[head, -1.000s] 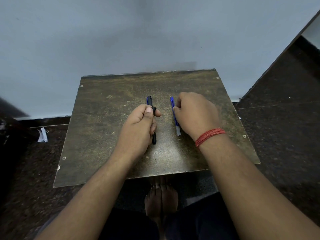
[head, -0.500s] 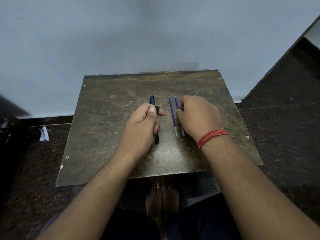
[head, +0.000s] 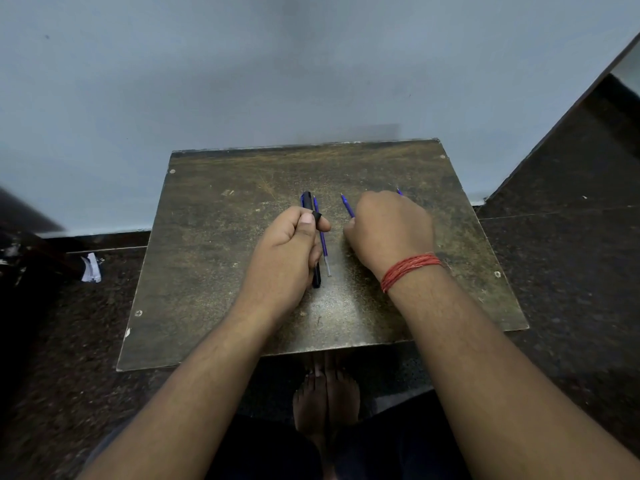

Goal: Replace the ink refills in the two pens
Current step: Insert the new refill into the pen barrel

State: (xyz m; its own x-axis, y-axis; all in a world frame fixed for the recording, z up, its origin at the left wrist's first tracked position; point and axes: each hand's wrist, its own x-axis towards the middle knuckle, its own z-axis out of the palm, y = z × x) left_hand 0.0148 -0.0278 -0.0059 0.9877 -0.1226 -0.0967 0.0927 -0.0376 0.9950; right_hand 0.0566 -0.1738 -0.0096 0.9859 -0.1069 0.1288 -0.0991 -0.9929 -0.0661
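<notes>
My left fingers were curled round the black pen, thumb laid along its barrel near the clip, pinning it flat on the board a little left of the middle, its ends showing beyond my fist at the far and near sides. Half a second earlier two blue refills had lain side by side just beside my right hand; now one blue refill lay touching the black pen's right flank, parallel to it, clear tail toward the near edge. The other blue refill poked out from under my right fingers, angled toward the far edge, and a second blue tip showed past the knuckles on the far right; whether that was the second pen I could not tell. I judged the parts were being sorted, one refill per pen, with nothing opened yet. My left hand sat knuckles up, wrist low. My right hand was curled palm-down over its refill, apparently pinching it, wrist with its red thread band raised off the board.
</notes>
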